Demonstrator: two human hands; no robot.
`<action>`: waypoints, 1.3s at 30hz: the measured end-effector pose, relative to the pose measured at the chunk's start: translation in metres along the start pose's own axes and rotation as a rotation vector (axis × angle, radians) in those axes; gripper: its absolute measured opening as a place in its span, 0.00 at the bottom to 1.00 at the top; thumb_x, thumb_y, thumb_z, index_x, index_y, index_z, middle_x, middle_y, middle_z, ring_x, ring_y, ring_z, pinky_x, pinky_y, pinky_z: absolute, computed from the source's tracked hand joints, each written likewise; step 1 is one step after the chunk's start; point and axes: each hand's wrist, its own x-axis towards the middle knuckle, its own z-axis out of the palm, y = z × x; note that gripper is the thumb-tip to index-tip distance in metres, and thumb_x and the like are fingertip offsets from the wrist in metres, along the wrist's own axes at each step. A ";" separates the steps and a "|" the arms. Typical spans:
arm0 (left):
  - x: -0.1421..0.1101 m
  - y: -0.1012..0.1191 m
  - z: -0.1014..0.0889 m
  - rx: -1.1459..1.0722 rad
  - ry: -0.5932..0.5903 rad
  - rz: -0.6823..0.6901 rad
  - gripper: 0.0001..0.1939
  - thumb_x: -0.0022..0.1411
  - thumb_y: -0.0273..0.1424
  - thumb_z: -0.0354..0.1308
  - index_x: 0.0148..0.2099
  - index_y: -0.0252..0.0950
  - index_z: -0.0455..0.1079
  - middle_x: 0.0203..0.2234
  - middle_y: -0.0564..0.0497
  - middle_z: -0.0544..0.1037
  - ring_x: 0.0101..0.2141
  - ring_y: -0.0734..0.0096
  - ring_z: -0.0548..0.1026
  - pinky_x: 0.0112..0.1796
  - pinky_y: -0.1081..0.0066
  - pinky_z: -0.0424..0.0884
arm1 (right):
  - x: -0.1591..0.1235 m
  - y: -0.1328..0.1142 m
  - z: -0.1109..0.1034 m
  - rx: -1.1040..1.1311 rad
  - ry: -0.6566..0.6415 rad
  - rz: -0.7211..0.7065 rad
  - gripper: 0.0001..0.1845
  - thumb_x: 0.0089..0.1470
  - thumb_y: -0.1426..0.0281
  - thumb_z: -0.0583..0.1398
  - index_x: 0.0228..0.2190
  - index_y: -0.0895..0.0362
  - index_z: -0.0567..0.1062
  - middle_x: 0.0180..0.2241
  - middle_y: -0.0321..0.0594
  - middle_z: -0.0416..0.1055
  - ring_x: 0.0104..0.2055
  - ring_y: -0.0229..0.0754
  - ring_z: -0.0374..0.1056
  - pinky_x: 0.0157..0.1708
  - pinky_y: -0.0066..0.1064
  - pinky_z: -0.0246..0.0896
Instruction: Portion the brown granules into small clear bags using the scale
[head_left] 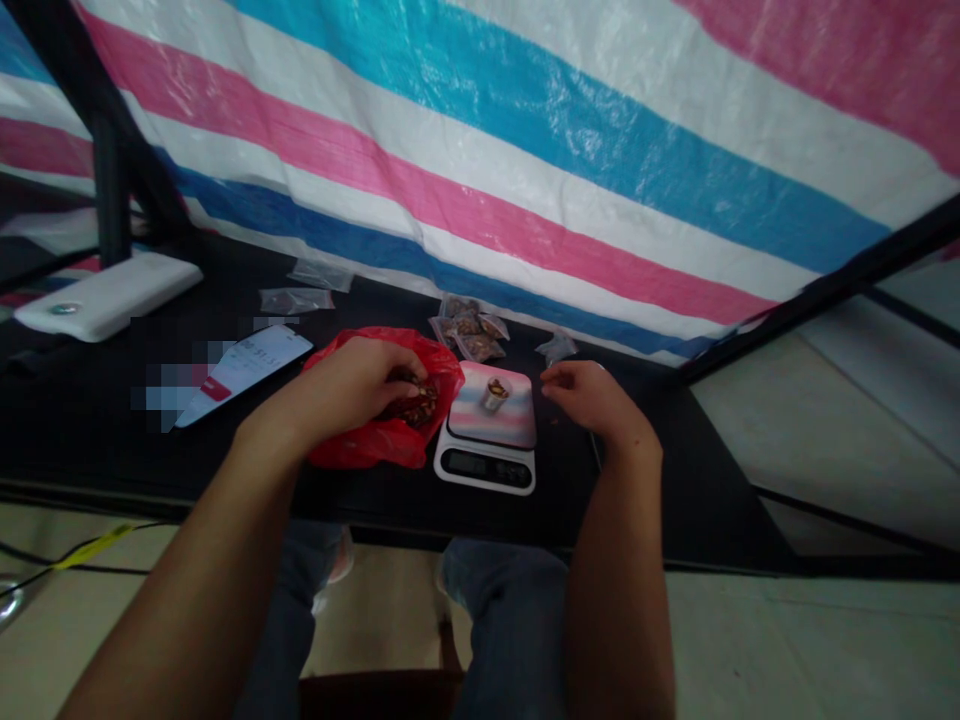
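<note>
My left hand (375, 378) reaches into an open red plastic bag (367, 440), its fingertips pinched among small brown dried pieces (424, 405). Right of the bag stands a white kitchen scale (485, 468) with a display at its front. On its pink, white and blue platform is a small clear cup (496, 395) holding similar brown pieces. My right hand (581, 392) hovers just right of the scale, fingers curled in and thumb close to the index finger. Whether anything is between those fingers is too dark to make out.
Behind the scale lie several small clear packets (472, 328) of brown pieces. Flat clear bags (296, 300) lie at the back left, another small bag (556, 347) at the back right. A phone (244, 375) and a white device (112, 295) are to the left. A striped sheet (480, 170) hangs behind.
</note>
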 end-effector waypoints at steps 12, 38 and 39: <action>0.012 0.016 0.005 -0.198 0.085 0.038 0.15 0.65 0.36 0.57 0.47 0.41 0.82 0.44 0.51 0.87 0.44 0.61 0.83 0.48 0.67 0.76 | -0.007 0.022 0.002 0.025 -0.104 0.074 0.08 0.52 0.81 0.66 0.32 0.60 0.85 0.34 0.44 0.84 0.36 0.44 0.79 0.38 0.30 0.68; 0.063 0.066 0.045 0.029 0.179 0.243 0.11 0.68 0.24 0.58 0.45 0.35 0.82 0.43 0.43 0.85 0.46 0.57 0.82 0.48 0.64 0.74 | -0.007 -0.028 0.010 0.289 0.062 -0.387 0.11 0.63 0.76 0.60 0.38 0.59 0.85 0.39 0.43 0.84 0.41 0.44 0.77 0.43 0.34 0.67; 0.064 0.066 0.047 0.038 0.181 0.239 0.11 0.68 0.25 0.58 0.45 0.35 0.82 0.43 0.43 0.85 0.45 0.57 0.82 0.47 0.64 0.74 | -0.009 -0.028 0.009 0.285 0.045 -0.386 0.11 0.63 0.76 0.60 0.38 0.59 0.85 0.39 0.43 0.84 0.41 0.44 0.77 0.42 0.34 0.66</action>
